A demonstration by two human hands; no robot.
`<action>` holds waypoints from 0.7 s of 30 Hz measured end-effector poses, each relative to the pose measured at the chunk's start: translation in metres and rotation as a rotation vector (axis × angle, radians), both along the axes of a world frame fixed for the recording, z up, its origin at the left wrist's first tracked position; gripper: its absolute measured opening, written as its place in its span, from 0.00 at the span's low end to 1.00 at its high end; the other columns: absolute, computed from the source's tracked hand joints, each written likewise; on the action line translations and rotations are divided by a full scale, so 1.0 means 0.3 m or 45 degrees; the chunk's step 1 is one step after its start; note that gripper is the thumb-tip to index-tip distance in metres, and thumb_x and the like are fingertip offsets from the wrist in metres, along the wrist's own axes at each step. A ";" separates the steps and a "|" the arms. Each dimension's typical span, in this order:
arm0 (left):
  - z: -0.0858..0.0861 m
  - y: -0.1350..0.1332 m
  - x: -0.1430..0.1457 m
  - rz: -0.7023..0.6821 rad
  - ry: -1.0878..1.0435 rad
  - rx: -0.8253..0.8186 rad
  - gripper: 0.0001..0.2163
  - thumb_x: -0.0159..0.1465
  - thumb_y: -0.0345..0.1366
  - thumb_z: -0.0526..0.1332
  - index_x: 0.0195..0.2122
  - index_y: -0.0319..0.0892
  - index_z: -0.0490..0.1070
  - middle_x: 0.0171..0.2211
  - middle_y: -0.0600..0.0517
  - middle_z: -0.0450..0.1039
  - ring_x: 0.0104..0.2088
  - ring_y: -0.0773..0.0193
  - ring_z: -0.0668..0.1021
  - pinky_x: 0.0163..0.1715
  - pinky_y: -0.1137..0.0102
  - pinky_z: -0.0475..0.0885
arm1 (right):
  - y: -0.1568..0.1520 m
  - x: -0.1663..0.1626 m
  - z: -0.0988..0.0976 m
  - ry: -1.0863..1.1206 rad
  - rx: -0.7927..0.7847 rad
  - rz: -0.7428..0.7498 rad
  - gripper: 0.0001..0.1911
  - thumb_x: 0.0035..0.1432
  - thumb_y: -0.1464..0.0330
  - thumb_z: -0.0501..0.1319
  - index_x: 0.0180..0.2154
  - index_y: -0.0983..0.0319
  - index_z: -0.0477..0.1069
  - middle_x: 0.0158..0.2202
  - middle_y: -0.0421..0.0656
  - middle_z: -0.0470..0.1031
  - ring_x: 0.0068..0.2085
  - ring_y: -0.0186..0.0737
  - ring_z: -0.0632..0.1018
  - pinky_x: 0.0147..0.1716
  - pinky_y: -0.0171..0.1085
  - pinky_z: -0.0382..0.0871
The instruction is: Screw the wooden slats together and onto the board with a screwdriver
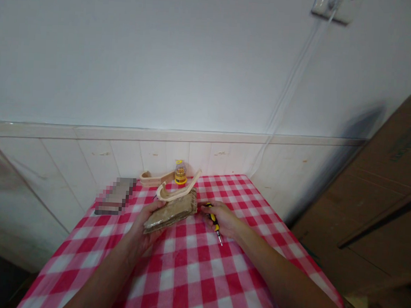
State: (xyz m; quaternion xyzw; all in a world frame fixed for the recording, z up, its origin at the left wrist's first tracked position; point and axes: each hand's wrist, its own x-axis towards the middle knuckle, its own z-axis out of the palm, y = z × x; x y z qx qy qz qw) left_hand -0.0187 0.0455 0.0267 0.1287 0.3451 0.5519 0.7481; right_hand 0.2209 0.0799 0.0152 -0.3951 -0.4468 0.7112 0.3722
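My left hand (147, 222) is closed round a flat brown packet (171, 212) with a shiny, plastic-like surface, raised a little over the table. Along the packet's top edge is a pale wooden hook-shaped piece (175, 195); whether it is fixed there or just held, I cannot tell. A black and yellow screwdriver (213, 217) sits in my right hand (221, 217), its metal tip pointing down toward me. The fingertips of that hand are close to the packet's right end; whether they touch it is unclear.
A second wooden hook-shaped piece (156, 179) and a small clear tub with a yellow base (180, 173) stand by the wall. A blurred-out flat object (115, 197) lies on the left of the checked tablecloth (185, 281). Large cardboard (368, 204) leans at the right.
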 end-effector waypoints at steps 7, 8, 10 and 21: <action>-0.006 0.007 -0.003 -0.056 -0.023 0.048 0.19 0.65 0.26 0.55 0.57 0.29 0.68 0.33 0.41 0.84 0.29 0.57 0.86 0.30 0.69 0.84 | 0.003 0.001 -0.006 0.000 0.006 0.024 0.09 0.51 0.69 0.67 0.36 0.65 0.78 0.24 0.39 0.78 0.17 0.26 0.64 0.14 0.28 0.50; -0.006 0.007 -0.003 -0.065 -0.021 0.051 0.19 0.65 0.25 0.55 0.57 0.29 0.68 0.33 0.42 0.84 0.29 0.57 0.86 0.31 0.69 0.84 | 0.003 0.001 -0.006 0.005 0.005 0.023 0.08 0.51 0.69 0.67 0.35 0.65 0.78 0.24 0.39 0.78 0.17 0.25 0.64 0.14 0.28 0.50; -0.007 0.007 -0.003 -0.064 -0.011 0.058 0.19 0.64 0.25 0.56 0.56 0.29 0.68 0.33 0.42 0.84 0.28 0.57 0.85 0.30 0.69 0.83 | 0.002 0.002 -0.004 0.016 0.002 0.019 0.07 0.51 0.69 0.67 0.34 0.65 0.77 0.24 0.38 0.77 0.16 0.25 0.63 0.13 0.27 0.51; -0.007 0.006 0.011 -0.074 0.145 0.022 0.20 0.61 0.28 0.61 0.54 0.28 0.70 0.33 0.41 0.83 0.26 0.57 0.84 0.27 0.69 0.82 | 0.009 -0.001 -0.014 0.068 0.012 0.027 0.10 0.49 0.69 0.69 0.36 0.65 0.79 0.23 0.38 0.76 0.16 0.24 0.63 0.13 0.27 0.50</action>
